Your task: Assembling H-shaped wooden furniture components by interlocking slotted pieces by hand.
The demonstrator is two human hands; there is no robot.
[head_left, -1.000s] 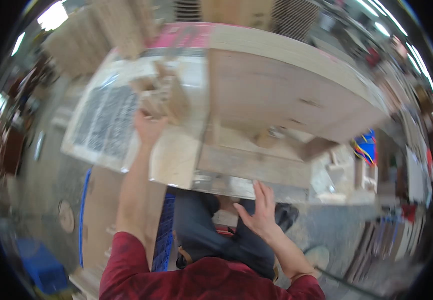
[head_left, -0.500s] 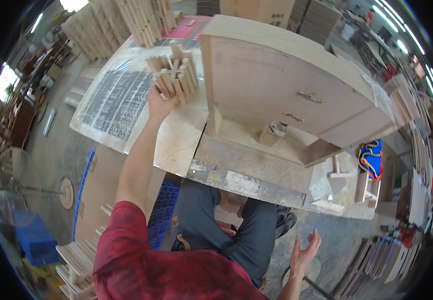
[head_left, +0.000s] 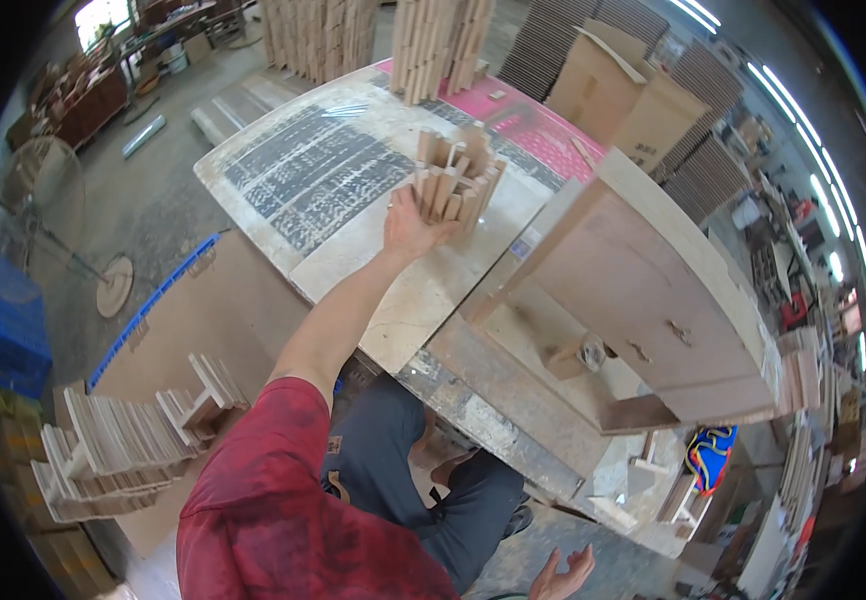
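On the worktable (head_left: 373, 310) a cluster of short pale wooden strips (head_left: 458, 175) stands upright, packed close together. My left hand (head_left: 415, 228) is wrapped round its near left corner, the thumb along the near side and the fingers on the left. Parts of those fingers are hidden by the wood. Down at the lower edge, right of my legs, my right hand (head_left: 565, 577) is held palm up. Its fingers are apart and it holds nothing. A large wooden cabinet-like box (head_left: 643, 290) stands on the bench right of the cluster, a roll of tape (head_left: 591, 352) inside its opening.
Taller wooden bundles (head_left: 438, 50) stand behind the cluster, beside a pink board (head_left: 543, 125). Stacked slats (head_left: 123, 440) lie at lower left near a standing fan (head_left: 113, 285). A blue cloth (head_left: 710, 458) hangs by the bench's right end. Cardboard boxes (head_left: 603, 85) stand at the back.
The view has turned, so the table and box appear farther right and tilted. My left hand stays on the wooden strips. My right hand sits lower in the picture.
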